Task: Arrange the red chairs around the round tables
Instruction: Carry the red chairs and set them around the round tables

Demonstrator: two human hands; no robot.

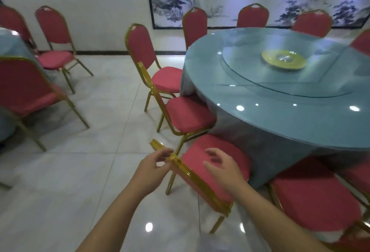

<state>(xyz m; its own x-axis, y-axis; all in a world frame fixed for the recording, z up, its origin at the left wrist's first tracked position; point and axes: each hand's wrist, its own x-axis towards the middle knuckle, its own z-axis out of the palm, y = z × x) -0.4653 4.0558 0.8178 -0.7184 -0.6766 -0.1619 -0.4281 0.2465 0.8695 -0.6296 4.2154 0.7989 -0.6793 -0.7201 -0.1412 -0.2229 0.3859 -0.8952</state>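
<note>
A red chair [214, 147] with a gold frame stands right below me, its seat pushed against the round table [280, 119], which has a teal cloth. My left hand [154, 168] is at the top of the chair's back, its loosely bent fingertips touching the gold rail [180, 166]. My right hand [222, 169] hovers over the red back pad with fingers spread, holding nothing. More red chairs ring the table: one [188, 115] just beyond, another [166, 81] farther on, and one [312, 197] to my right.
A glass turntable [250, 71] with a yellow-green plate [283, 60] sits on the table. Chairs [253, 16] line its far side under a wall painting. At the left stands a second teal table [10, 41] with red chairs [54, 59] around it. White tiled floor [100, 151] lies between the tables.
</note>
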